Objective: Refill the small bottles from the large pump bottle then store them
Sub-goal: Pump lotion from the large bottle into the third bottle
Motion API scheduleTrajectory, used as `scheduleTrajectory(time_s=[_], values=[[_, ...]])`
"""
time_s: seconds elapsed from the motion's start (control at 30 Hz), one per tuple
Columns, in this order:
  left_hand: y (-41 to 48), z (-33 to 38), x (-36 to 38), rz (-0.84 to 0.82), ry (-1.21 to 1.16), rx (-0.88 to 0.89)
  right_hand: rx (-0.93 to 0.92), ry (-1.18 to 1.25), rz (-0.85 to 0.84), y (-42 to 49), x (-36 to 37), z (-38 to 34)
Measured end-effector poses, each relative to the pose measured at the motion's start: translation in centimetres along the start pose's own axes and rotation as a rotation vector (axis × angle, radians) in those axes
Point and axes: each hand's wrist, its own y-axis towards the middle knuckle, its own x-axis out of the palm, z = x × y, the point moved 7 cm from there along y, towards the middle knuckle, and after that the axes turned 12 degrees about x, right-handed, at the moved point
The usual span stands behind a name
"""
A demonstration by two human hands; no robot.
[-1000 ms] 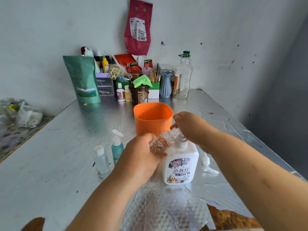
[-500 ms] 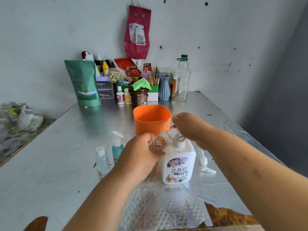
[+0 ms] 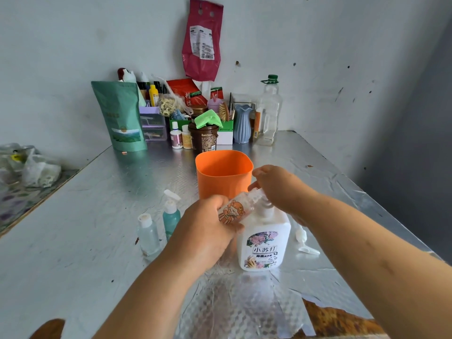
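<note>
The large white pump bottle (image 3: 265, 243) with a flower label stands upright on the foil-covered table. My right hand (image 3: 278, 189) lies over its pump head with the fingers curled down around it, so the nozzle is hidden. My left hand (image 3: 205, 231) grips a small clear bottle with a cartoon sticker (image 3: 234, 210), tilted with its open neck up against the pump. To the left stand a small clear bottle with a white cap (image 3: 148, 234) and a small teal pump bottle (image 3: 171, 216).
An orange bin (image 3: 223, 177) stands just behind the hands. A loose white pump top (image 3: 303, 241) lies to the right of the big bottle. Bottles, a green pouch (image 3: 121, 118), a blue vase (image 3: 242, 123) and boxes crowd the back wall. The table edge runs along the right.
Both hands keep the same hold on the small sticker bottle and the pump head. Only my view has shifted slightly.
</note>
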Motion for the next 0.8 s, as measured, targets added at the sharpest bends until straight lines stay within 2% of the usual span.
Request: scheduleTrajectory(time_s=[0.8], values=[[0.2,0.3,-0.1,0.006,-0.033,0.032,0.016,-0.009,-0.028,0.1,-0.2,-0.1]])
